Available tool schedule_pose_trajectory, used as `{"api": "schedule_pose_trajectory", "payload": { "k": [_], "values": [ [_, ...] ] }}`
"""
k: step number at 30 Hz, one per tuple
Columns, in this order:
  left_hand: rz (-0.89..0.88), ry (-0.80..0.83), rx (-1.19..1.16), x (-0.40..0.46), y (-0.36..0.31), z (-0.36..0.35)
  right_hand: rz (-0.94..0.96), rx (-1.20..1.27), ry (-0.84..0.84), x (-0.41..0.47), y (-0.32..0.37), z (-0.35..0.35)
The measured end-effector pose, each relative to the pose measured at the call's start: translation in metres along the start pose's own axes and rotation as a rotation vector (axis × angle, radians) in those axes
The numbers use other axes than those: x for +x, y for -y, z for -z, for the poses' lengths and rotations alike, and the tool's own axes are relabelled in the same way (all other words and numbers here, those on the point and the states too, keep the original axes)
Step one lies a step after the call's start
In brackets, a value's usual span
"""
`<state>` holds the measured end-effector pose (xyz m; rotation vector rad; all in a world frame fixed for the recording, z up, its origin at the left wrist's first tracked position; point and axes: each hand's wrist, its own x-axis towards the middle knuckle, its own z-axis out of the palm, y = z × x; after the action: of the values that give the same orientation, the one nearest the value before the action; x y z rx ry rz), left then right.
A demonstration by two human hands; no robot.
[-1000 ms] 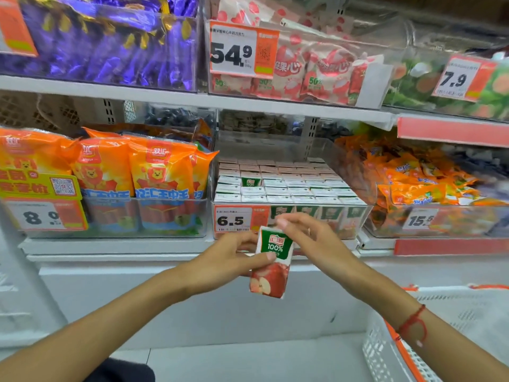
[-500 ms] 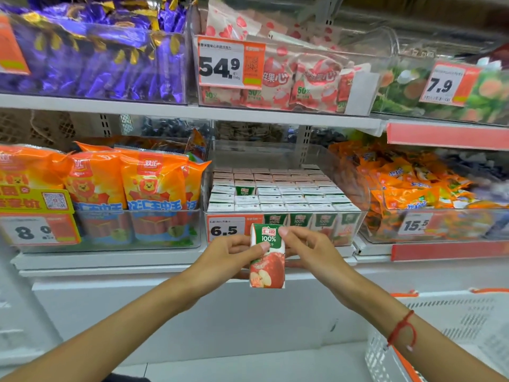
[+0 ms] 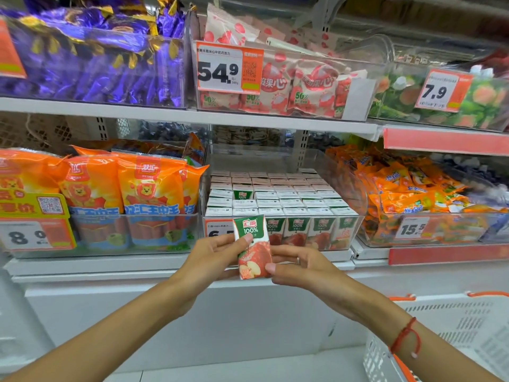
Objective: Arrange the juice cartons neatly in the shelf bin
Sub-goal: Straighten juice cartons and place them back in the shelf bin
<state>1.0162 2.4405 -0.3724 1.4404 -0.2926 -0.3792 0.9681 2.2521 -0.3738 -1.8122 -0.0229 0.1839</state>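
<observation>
One juice carton (image 3: 252, 248) upright between my hands, just in front of shelf bin (image 3: 349, 238). Left hand (image 3: 213, 257) pinches upper edge, right hand (image 3: 298, 267) pinches lower corner. Judged light, stiff-sided, crushable; best held by flat sides, gently.

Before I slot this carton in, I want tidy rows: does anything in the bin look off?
Yes. One carton in the clear bin, left side, third row back, shows its green face where its neighbours show white tops. The carton in your hands tilts slightly.
</observation>
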Motion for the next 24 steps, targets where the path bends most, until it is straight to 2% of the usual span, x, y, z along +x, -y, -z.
{"api": "schedule_pose_trajectory", "payload": {
  "k": [6,10,13,16,19,24],
  "values": [
    [-0.099,-0.187,0.104,0.003,0.005,0.005,0.082,-0.106,-0.17,0.001,0.002,-0.011],
    [-0.071,-0.164,0.064,0.003,0.007,0.002,0.158,-0.201,-0.327,0.001,0.002,-0.02],
    [-0.025,-0.14,0.047,0.004,0.008,-0.002,0.187,-0.301,-0.379,0.002,0.002,-0.029],
    [0.005,-0.142,-0.006,0.004,0.004,0.002,0.154,-0.211,-0.314,0.004,0.003,-0.026],
    [0.027,-0.094,-0.044,0.004,0.001,0.006,0.043,-0.032,-0.188,0.003,0.004,-0.017],
    [0.009,-0.046,-0.051,0.002,-0.002,0.002,-0.087,0.118,0.031,0.003,0.007,-0.009]
  ]
}}
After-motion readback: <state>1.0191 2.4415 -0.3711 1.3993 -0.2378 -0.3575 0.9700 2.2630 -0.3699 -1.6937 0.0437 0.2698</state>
